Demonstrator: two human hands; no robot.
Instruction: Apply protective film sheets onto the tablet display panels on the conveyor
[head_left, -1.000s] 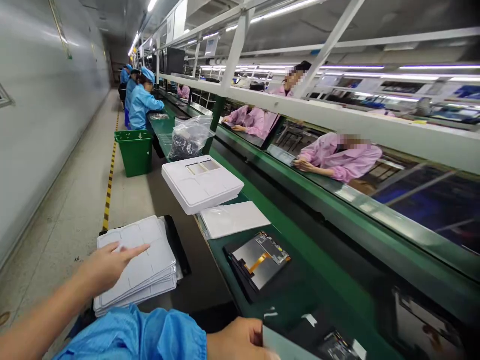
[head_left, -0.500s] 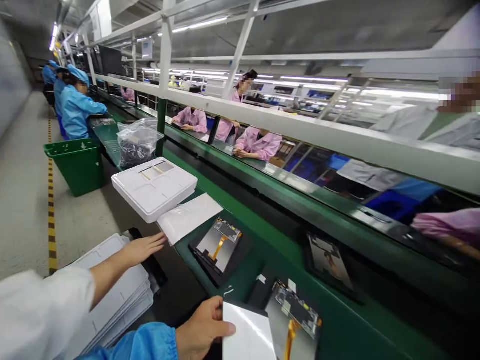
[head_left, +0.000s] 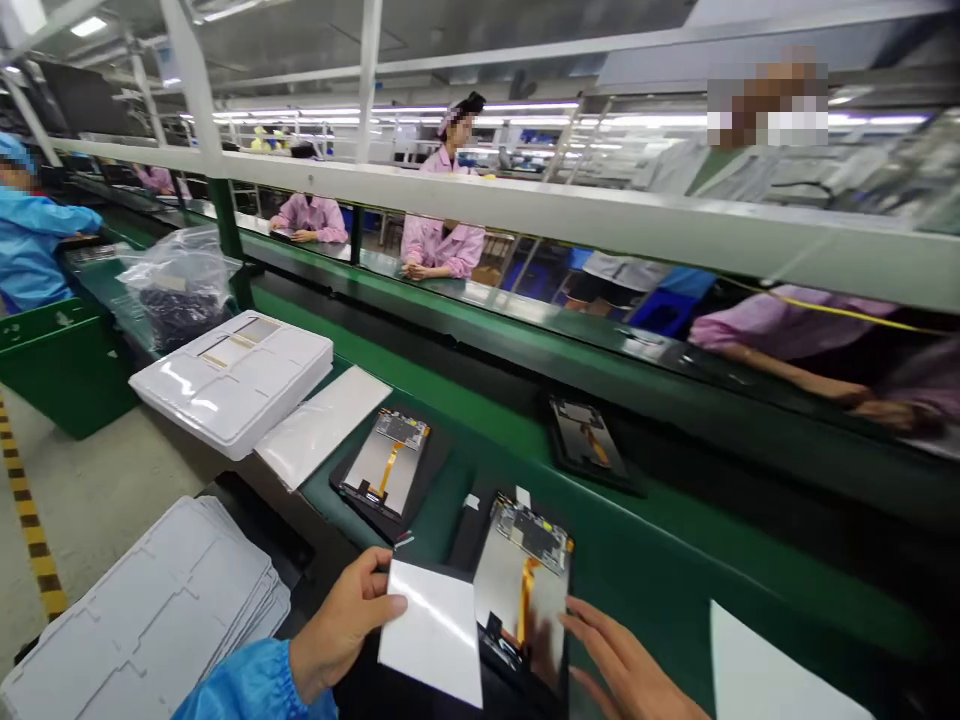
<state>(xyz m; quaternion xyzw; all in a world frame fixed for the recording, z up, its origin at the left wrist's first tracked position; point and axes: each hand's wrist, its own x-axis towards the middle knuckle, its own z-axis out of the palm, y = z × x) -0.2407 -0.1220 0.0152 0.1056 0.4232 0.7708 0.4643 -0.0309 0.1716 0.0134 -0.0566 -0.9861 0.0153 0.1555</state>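
Observation:
My left hand [head_left: 346,615], in a blue sleeve, pinches a flat white battery [head_left: 433,630] by its left edge, thumb in front. The battery has a dark upper edge, and short thin wires show near its top left corner. Just right of it lies an opened tablet [head_left: 525,560] with a circuit board across its top and an orange ribbon cable; the battery overlaps its lower left side in view. My right hand [head_left: 611,655] is open, its fingertips at the tablet's right edge. A second opened tablet [head_left: 386,465] lies farther left on the green bench.
White trays [head_left: 232,385] are stacked at the bench's left edge beside a white sheet [head_left: 322,425]. More white trays [head_left: 142,610] lie lower left. A third tablet [head_left: 589,440] sits on the green belt. A green bin [head_left: 67,370], clear bag [head_left: 180,285] and co-workers stand farther off.
The view has swung right. Another person's white-sleeved arm, which reached in from the left, is gone. My right hand has come into view beside the tablet; my left hand still holds the battery.

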